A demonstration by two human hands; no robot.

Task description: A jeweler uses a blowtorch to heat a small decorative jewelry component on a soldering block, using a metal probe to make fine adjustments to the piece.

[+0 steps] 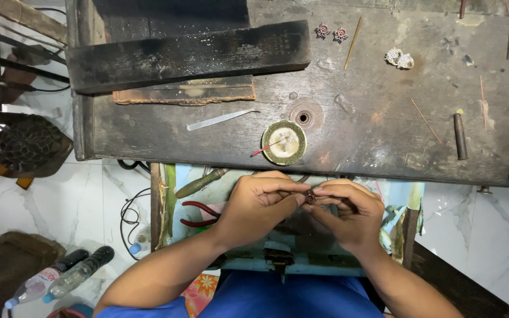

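Here, starting at your left, two plastic bottles (66, 274) lie on the marble floor, and red-handled pliers (198, 213) rest in the open drawer (402, 197) under the bench, beside a green-handled tool (198, 184). Your left hand (257, 206) comes next, its fingertips closed on a small dark red ornament (310, 196), which sits between both hands just over the drawer's front edge. Above it on the worn wooden bench (372, 123) stand a thin metal blade (219, 119) and a round dish (284, 142) with a red stick in it. Your right hand (349, 212) pinches the same ornament from the other side, fingers curled tight; whether it also holds a fine tool you cannot tell. By the look of it you are in the middle of fine work on the piece, seating or adjusting something. The next move calls for a steady pinch and tiny, controlled pressure, since the piece could slip into the drawer. Farther right lie two matching red ornaments (331, 32), two pale ones (399, 58) and a dark rod (460, 136).
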